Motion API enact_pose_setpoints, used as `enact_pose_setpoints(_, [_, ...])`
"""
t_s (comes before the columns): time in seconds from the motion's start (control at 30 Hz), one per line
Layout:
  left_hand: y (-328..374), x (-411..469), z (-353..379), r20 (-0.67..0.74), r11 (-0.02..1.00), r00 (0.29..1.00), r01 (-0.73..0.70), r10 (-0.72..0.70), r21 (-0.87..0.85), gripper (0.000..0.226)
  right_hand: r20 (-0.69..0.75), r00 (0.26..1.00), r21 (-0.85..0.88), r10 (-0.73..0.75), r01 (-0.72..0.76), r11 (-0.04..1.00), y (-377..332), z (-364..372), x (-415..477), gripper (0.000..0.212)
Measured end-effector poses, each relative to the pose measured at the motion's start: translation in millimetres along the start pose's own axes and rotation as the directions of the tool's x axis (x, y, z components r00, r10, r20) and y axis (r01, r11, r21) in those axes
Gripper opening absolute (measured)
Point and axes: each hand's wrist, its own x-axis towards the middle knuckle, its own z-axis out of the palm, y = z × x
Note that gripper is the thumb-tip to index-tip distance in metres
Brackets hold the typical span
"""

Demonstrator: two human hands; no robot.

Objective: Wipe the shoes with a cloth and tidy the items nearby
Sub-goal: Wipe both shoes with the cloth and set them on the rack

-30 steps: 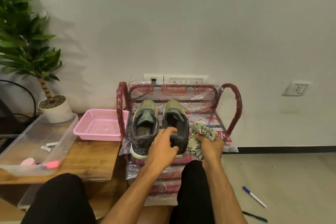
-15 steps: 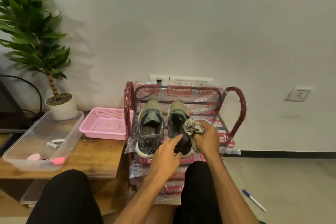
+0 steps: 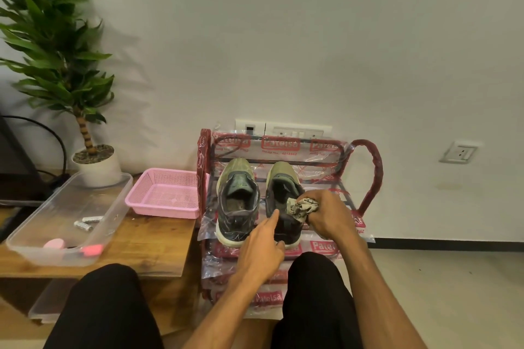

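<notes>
Plain white wall [image 3: 312, 37], wooden table [image 3: 154, 246], pale floor [image 3: 453, 292], potted plant [image 3: 51, 45].

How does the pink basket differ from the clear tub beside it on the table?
The pink basket is opaque mesh; the clear tub is see-through with smooth walls. The basket is smaller and sits beside the shoe rack; the tub is longer, left of it. The tub holds small white cylinders and a pink round piece; nothing shows in the basket. Both are open-topped, on the wooden table.
</notes>
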Motion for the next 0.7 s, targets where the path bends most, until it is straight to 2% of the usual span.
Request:
enact_pose_setpoints(0.07, [-0.9,-2.3,0.0,0.005,0.997,1.0,0.019,-0.019,-0.072,0.078,-0.051,0.999,0.036,0.004,-0.002,0.999,-1.2,-1.6,-1.6,0.026])
enact_pose_setpoints(0.13, [-0.9,-4.2,1.2,-0.022,0.992,0.999,0.044,-0.047,-0.117,0.066,-0.096,0.995,0.067,0.002,0.005,0.998,-2.9,-2.4,-2.5,0.027])
enact_pose_setpoints(0.2, [1.2,-5.7,2.7,-0.055,0.989,0.993,0.098,-0.105,-0.107,0.052,-0.115,0.993,0.1,-0.007,0.019,0.995,-4.9,-3.3,-1.2,0.033])
enact_pose_setpoints(0.27, [2.2,-4.3,6.9,-0.061,0.984,0.986,0.152,-0.158,-0.096,0.049,-0.108,0.994,0.138,-0.032,0.046,0.989,-8.1,-5.2,2.0,0.039])
enact_pose_setpoints(0.37, [5.4,0.3,14.7,-0.064,0.981,0.98,0.182,-0.186,-0.065,0.051,-0.012,0.994,0.143,-0.105,0.105,0.984,-15.1,-6.3,8.3,0.046])
enact_pose_setpoints(0.5, [12.4,5.8,22.0,-0.123,0.982,0.974,0.188,-0.188,-0.014,0.055,0.085,0.981,0.016,-0.175,0.174,0.985,-28.0,2.4,9.9,0.049])
enact_pose_setpoints(0.7, [16.2,22.0,19.5,-0.156,0.963,0.95,0.261,-0.27,-0.072,0.054,0.216,0.958,-0.098,-0.188,0.213,0.972,-37.6,4.0,15.2,0.046])
